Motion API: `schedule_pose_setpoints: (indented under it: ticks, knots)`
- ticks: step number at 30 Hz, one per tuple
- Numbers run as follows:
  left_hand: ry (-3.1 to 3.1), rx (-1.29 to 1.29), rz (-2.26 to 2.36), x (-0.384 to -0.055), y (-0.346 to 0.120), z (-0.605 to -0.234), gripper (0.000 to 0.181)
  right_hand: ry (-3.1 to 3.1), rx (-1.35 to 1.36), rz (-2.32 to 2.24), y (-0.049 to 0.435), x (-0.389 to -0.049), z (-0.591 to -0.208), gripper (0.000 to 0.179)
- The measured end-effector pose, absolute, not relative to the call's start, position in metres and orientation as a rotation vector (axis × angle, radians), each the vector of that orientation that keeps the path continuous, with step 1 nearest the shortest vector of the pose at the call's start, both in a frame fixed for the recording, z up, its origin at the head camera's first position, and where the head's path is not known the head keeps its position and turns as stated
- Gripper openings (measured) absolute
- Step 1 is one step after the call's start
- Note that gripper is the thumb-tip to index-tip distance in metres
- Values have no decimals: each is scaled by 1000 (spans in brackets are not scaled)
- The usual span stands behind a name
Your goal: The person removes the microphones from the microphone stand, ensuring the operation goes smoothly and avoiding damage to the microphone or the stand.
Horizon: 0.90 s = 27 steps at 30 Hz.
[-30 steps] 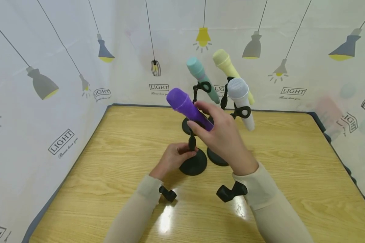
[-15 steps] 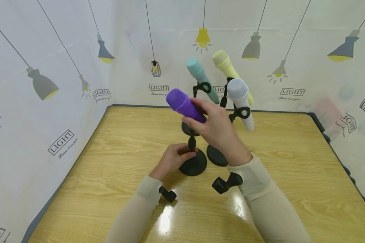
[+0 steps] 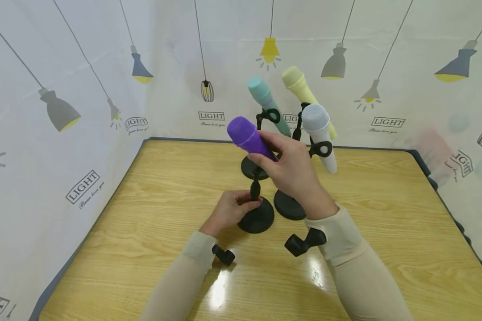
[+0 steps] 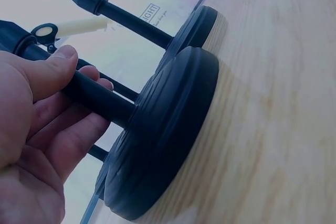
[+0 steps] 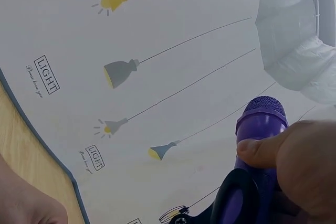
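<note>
My right hand grips a purple microphone, thumb on the near side, its head tilted up to the left. In the right wrist view a black stand clip lies against the microphone's body; how far the microphone sits inside it is partly hidden. Below, my left hand holds the pole of that black stand between thumb and fingers, just above its round base. The base stands on the wooden table.
Close behind stand other black desk stands bearing a white microphone, a teal microphone and a yellow microphone. One round base is just right of the held stand. Lamp-printed cloth walls border the table.
My right hand has shifted up the purple microphone toward its head, and the microphone has since moved slightly right. My left hand stays on the stand's pole.
</note>
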<state>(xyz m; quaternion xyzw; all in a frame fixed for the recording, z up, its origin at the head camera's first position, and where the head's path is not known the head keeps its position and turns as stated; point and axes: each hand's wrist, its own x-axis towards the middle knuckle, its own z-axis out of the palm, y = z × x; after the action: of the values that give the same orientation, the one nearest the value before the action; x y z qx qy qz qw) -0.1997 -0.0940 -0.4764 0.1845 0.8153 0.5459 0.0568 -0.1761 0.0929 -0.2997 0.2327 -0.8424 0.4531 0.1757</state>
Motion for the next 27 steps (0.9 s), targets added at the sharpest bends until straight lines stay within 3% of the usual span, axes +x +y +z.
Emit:
schedule_pose_setpoints:
  ticks: [27]
  knots:
    - [2484, 700, 1697, -199, -98, -479, 17, -2087, 615, 1548, 99, -173, -317, 51]
